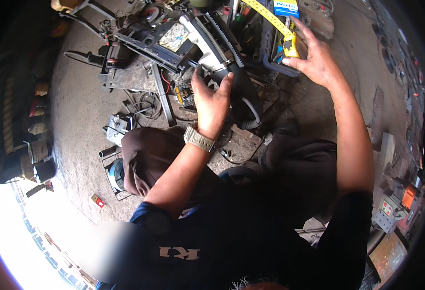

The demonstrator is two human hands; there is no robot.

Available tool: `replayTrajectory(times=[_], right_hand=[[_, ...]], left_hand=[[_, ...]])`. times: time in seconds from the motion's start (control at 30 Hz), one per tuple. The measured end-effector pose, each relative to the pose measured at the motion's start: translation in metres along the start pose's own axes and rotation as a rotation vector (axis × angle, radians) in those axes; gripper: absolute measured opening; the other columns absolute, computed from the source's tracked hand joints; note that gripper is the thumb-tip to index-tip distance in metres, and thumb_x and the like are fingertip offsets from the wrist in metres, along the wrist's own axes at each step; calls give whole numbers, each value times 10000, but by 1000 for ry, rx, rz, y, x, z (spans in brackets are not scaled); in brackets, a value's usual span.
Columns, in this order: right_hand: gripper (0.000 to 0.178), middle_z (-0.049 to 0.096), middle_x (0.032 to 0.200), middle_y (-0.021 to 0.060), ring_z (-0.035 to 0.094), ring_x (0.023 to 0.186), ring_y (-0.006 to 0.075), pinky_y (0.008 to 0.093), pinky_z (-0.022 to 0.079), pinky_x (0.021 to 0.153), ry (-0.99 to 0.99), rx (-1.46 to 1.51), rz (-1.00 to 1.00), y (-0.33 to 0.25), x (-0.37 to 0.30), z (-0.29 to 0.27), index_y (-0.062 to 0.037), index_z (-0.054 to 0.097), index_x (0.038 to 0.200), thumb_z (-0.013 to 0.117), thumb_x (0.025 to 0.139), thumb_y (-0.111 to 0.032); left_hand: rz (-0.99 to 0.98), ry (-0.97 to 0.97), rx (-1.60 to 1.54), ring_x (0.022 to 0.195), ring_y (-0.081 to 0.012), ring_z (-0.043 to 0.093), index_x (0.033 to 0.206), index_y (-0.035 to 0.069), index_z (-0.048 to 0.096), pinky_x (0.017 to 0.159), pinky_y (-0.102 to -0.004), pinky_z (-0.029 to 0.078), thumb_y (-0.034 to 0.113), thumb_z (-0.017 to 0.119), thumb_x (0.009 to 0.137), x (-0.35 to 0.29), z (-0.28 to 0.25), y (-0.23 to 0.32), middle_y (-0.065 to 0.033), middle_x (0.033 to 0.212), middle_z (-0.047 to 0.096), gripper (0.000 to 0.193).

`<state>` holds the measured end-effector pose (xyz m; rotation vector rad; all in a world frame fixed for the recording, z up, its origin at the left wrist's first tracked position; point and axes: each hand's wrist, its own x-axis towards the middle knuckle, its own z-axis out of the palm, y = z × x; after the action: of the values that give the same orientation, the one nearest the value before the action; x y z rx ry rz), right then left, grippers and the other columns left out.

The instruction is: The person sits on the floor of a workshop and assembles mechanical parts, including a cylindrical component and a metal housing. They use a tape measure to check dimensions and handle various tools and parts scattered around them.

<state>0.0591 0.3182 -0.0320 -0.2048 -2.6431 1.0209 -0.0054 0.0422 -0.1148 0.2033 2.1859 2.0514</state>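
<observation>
Right hand grips a yellow tape measure; left hand at a toothed-rack machine

A person sits or crouches low over a stained workshop floor, seen from above. The landmark is the toothed-rack machine, a silver cylindrical body with a black rack along its right side, ahead of the person.

The tape measure is to the right of the machine, between the thumb and fingers of the right hand. Its yellow blade runs out up and to the left, passing the machine's upper right and leaving the view. The tape measure is well apart from the left hand.

The left hand is at the machine's lower end, thumb and a finger spread to either side of a dark part. Whether it grasps or merely touches that part, I cannot tell. A metal-banded wristwatch circles the left wrist.

Right of the machine, a blue and yellow box is near the right hand's fingertips. Just left of the machine is a smeared pale sheet. Below and left of it are a circuit board and, farther off, a silver metal box. A curved grey hose is to its lower right.
</observation>
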Motion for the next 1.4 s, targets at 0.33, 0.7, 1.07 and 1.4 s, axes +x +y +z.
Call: replayTrajectory(times=[0.33,0.7,1.07,1.4], right_hand=[[1007,693,1298,217,721,1080,300,423,558,931,-113,-145,170,-42,16,5,-254,346,1614,891,769,-203],[1031,615,1377,284,579,1318,418,461,472,1099,-90,-273,160,-11,-23,-14,-210,309,1624,885,769,-194],[1027,596,1425,246,577,1316,416,465,474,1101,-157,-270,78,-21,-30,-10,-220,300,1621,870,771,-134],[967,506,1519,143,487,1401,358,455,394,1194,-265,-307,-104,-17,-14,-4,-193,363,1590,825,759,-20]], left_hand=[[85,26,299,1384,-446,463,1500,-152,295,1175,-433,374,301,864,825,-8,7,-5,-354,1447,457,992],[-155,0,129,1225,-413,618,1435,-129,372,1078,-421,471,310,905,774,8,26,-18,-316,1325,601,956],[-273,-73,2,967,-218,688,1188,-73,500,863,-351,577,232,944,755,18,26,-20,-169,1115,681,691],[-311,-417,-438,1001,-195,686,1273,-21,541,922,-348,565,76,855,808,22,-4,-25,-96,1116,696,570]])
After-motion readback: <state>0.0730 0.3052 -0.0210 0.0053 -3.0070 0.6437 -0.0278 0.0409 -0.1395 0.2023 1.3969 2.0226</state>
